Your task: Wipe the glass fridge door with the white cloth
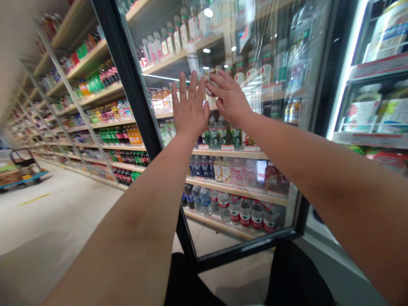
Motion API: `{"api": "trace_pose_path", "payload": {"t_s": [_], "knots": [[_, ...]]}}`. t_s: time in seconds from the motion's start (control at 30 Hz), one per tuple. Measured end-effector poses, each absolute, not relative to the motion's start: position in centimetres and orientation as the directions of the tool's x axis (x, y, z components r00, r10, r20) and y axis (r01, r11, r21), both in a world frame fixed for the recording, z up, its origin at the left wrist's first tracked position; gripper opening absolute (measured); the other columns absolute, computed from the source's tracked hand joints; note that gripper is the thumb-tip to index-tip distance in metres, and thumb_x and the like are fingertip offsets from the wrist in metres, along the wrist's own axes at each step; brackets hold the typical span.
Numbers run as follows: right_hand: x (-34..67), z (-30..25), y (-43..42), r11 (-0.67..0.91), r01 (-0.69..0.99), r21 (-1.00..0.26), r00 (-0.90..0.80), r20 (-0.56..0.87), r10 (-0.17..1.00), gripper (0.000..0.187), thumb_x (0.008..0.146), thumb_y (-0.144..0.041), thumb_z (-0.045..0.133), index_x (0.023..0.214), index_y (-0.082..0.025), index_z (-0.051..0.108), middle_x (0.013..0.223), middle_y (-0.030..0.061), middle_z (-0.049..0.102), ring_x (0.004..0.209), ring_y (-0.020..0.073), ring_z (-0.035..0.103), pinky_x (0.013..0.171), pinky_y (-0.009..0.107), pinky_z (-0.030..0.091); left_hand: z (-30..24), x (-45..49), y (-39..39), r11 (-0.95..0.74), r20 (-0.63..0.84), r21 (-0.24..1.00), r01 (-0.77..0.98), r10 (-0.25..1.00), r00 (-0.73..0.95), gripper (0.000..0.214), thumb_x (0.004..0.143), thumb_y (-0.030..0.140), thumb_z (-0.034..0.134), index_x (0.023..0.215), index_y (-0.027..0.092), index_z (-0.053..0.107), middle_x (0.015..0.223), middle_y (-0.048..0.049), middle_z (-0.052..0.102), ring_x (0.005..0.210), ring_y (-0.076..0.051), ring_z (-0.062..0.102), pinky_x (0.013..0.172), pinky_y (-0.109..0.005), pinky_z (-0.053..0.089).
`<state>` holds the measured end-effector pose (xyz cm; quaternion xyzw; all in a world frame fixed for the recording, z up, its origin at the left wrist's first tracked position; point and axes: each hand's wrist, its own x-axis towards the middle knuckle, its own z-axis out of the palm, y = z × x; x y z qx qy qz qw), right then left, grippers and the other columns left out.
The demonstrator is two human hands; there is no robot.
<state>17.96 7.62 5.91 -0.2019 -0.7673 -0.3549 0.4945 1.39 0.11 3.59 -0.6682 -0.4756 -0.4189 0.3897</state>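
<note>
A glass cooler door (245,238) with a black frame stands swung open in front of me. My left hand (190,108) lies flat against the glass, its fingers stretched out and apart. Just to the right, my right hand (231,95) presses a small crumpled cloth (210,80), whitish with brownish patches, onto the pane. Most of the cloth is hidden under the fingers. The two hands are close together, with the cloth near the left fingertips.
Through the glass, shelves of drink bottles (223,204) show. At right is the lit cooler interior with large bottles (363,106). Long drink shelves (111,123) run along the left, and a blue flatbed trolley (24,178) stands on the floor. My dark-clothed knees (296,272) are below the door.
</note>
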Motion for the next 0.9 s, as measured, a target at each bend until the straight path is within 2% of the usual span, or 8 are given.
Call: {"api": "trace_pose_path", "payload": {"t_s": [0.1, 0.2, 0.3, 0.43, 0.6, 0.7, 0.77, 0.9], "knots": [[16.9, 8.3, 6.4, 0.634, 0.71, 0.307, -0.409, 0.912, 0.017, 0.06, 0.09, -0.015, 0.047, 0.147, -0.023, 0.062, 0.161, 0.0001, 0.047, 0.156, 0.0271, 0.034, 0.135, 0.04, 0.03, 3.6, 1.4, 0.6, -0.242, 0.932, -0.128, 0.962, 0.304, 0.2, 0.074, 0.097, 0.045, 0.029, 0.168, 0.023, 0.021, 0.17, 0.0225, 0.003, 0.152, -0.002, -0.031, 0.131, -0.036, -0.025], [17.0, 9.7, 5.6, 0.622, 0.722, 0.304, -0.435, 0.898, 0.067, 0.06, 0.092, -0.016, 0.049, 0.151, -0.024, 0.059, 0.164, -0.0001, 0.044, 0.157, 0.0269, 0.032, 0.136, 0.04, 0.028, 3.6, 1.4, 0.7, -0.244, 0.93, -0.133, 0.961, 0.304, 0.206, 0.077, 0.097, 0.049, 0.024, 0.168, 0.022, 0.019, 0.17, 0.0226, 0.004, 0.14, 0.006, -0.043, 0.122, -0.025, -0.034], [18.1, 10.3, 5.7, 0.625, 0.743, 0.24, -0.375, 0.922, 0.092, 0.062, 0.093, -0.014, 0.053, 0.154, -0.022, 0.054, 0.165, 0.0008, 0.041, 0.158, 0.0276, 0.031, 0.136, 0.048, 0.028, 3.6, 1.5, 0.5, -0.213, 0.925, -0.135, 0.968, 0.322, 0.2, 0.078, 0.096, 0.052, 0.02, 0.168, 0.022, 0.019, 0.17, 0.0212, 0.008, 0.132, 0.009, -0.047, 0.119, -0.022, -0.036], [20.4, 8.7, 7.3, 0.607, 0.787, 0.11, -0.203, 0.975, 0.086, 0.063, 0.093, -0.007, 0.049, 0.156, -0.012, 0.048, 0.167, 0.0061, 0.037, 0.158, 0.0301, 0.027, 0.136, 0.054, 0.023, 3.6, 1.4, 0.6, -0.254, 0.926, -0.132, 0.958, 0.313, 0.211, 0.083, 0.093, 0.054, 0.024, 0.168, 0.022, 0.02, 0.17, 0.0192, 0.013, 0.132, 0.008, -0.047, 0.118, -0.021, -0.038], [23.4, 2.9, 10.1, 0.631, 0.776, -0.008, -0.018, 0.999, 0.035, 0.055, 0.105, -0.024, 0.035, 0.159, -0.022, 0.042, 0.171, -0.0007, 0.031, 0.161, 0.0208, 0.016, 0.136, 0.05, 0.017, 3.6, 1.2, 1.1, -0.27, 0.936, -0.138, 0.953, 0.28, 0.215, 0.079, 0.095, 0.051, 0.026, 0.168, 0.023, 0.023, 0.171, 0.021, 0.008, 0.148, -0.001, -0.037, 0.126, -0.028, -0.032], [24.9, -0.9, 10.5, 0.621, 0.784, 0.016, -0.022, 1.0, 0.002, 0.056, 0.105, -0.027, 0.027, 0.157, -0.022, 0.046, 0.168, 0.0015, 0.036, 0.162, 0.022, 0.02, 0.135, 0.052, 0.021, 3.5, 1.3, 1.1, -0.245, 0.936, -0.123, 0.962, 0.293, 0.195, 0.076, 0.098, 0.048, 0.025, 0.169, 0.02, 0.023, 0.172, 0.0199, 0.002, 0.155, -0.008, -0.027, 0.132, -0.036, -0.024], [25.6, -3.1, 10.1, 0.617, 0.785, 0.056, -0.056, 0.998, -0.019, 0.057, 0.103, -0.023, 0.026, 0.156, -0.017, 0.049, 0.166, 0.0064, 0.038, 0.161, 0.0252, 0.022, 0.134, 0.055, 0.025, 3.4, 1.3, 1.0, -0.259, 0.936, -0.124, 0.958, 0.29, 0.2, 0.075, 0.1, 0.05, 0.023, 0.169, 0.022, 0.022, 0.171, 0.0213, 0.004, 0.157, -0.01, -0.024, 0.133, -0.037, -0.022], [27.1, -5.9, 9.4, 0.658, 0.747, 0.093, -0.116, 0.993, -0.008, 0.056, 0.101, -0.022, 0.032, 0.153, -0.02, 0.055, 0.164, 0.0076, 0.042, 0.16, 0.0276, 0.026, 0.133, 0.057, 0.026, 3.4, 1.3, 0.7, -0.283, 0.933, -0.122, 0.951, 0.295, 0.207, 0.076, 0.099, 0.052, 0.019, 0.169, 0.023, 0.022, 0.171, 0.0202, 0.011, 0.155, -0.008, -0.028, 0.133, -0.038, -0.023]]}}
